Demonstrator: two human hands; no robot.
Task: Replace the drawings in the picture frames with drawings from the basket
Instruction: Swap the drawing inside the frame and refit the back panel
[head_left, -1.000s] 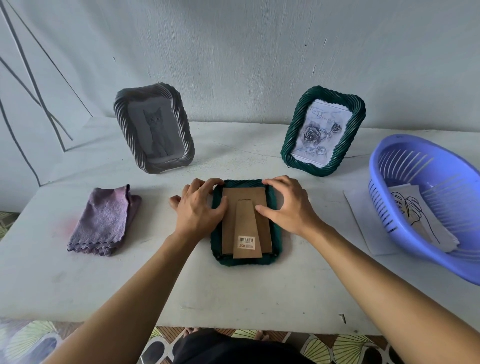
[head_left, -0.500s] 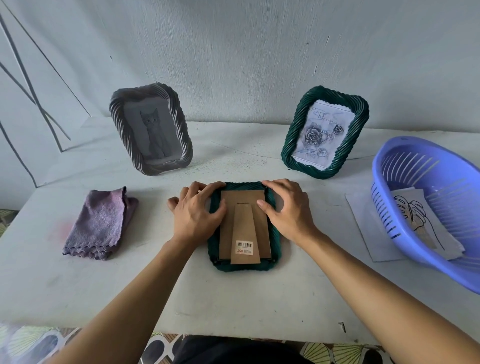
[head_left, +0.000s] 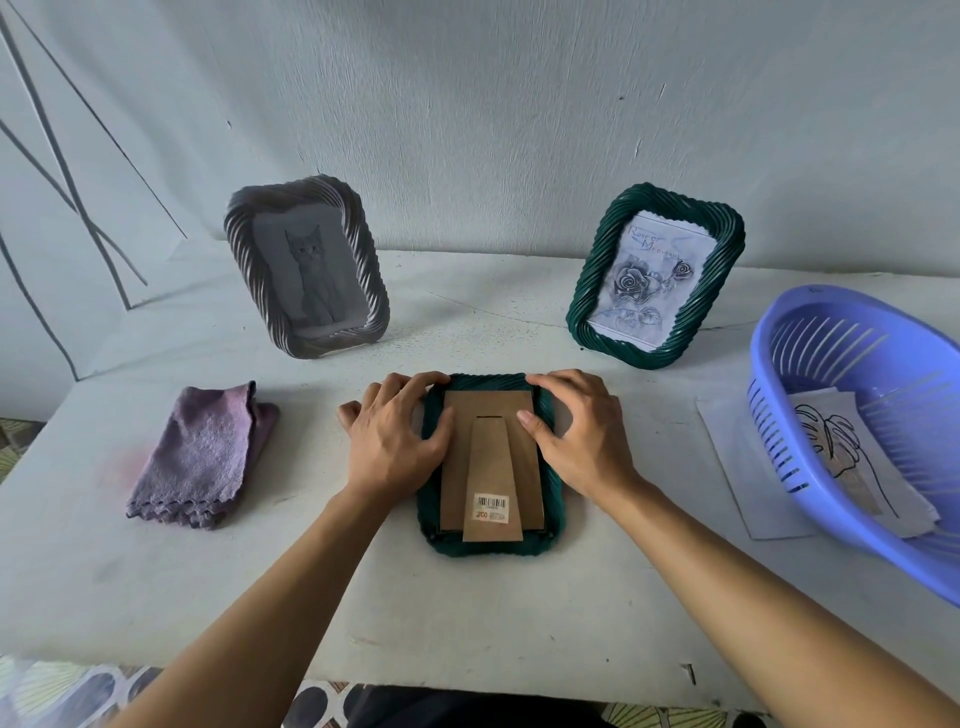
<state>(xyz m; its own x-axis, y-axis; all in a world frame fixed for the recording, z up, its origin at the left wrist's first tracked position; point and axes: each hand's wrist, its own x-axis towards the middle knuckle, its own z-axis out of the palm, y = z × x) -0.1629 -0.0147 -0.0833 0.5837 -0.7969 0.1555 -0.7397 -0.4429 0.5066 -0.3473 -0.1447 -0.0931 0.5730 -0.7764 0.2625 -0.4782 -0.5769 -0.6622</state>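
Starting with the hands, operator: what did you log?

Operator: From my remote station I noted both on the flat frame (head_left: 555, 525), which lay face-down at the middle of the table (head_left: 467, 613). The left hand (head_left: 389, 447) gripped its far-left corner, fingers curled over the rim and thumb pressed on the board (head_left: 457, 467). The right hand (head_left: 582, 441) gripped the far-right corner the same way, its thumb tip resting on the board beside the stand (head_left: 491, 462).

Inspector: Condition of the back?

Operator: I saw the brown board seated inside the green rim, with the stand folded flat against it. A barcode label (head_left: 491, 507) sat near the stand's lower end.

Inspector: And the other items?

Operator: The grey frame (head_left: 241, 260) stood upright at the rear left, holding a cat drawing (head_left: 311, 275). The rose frame (head_left: 584, 306) stood at the rear right with a rose drawing (head_left: 644, 280) in it. The basket (head_left: 779, 431) was at the right edge with a leaf drawing (head_left: 831, 441) lying inside. A sheet (head_left: 732, 467) lay on the table, partly under the basket. A folded cloth (head_left: 202, 457) lay left of the hands. I could not read the label's figures fully.
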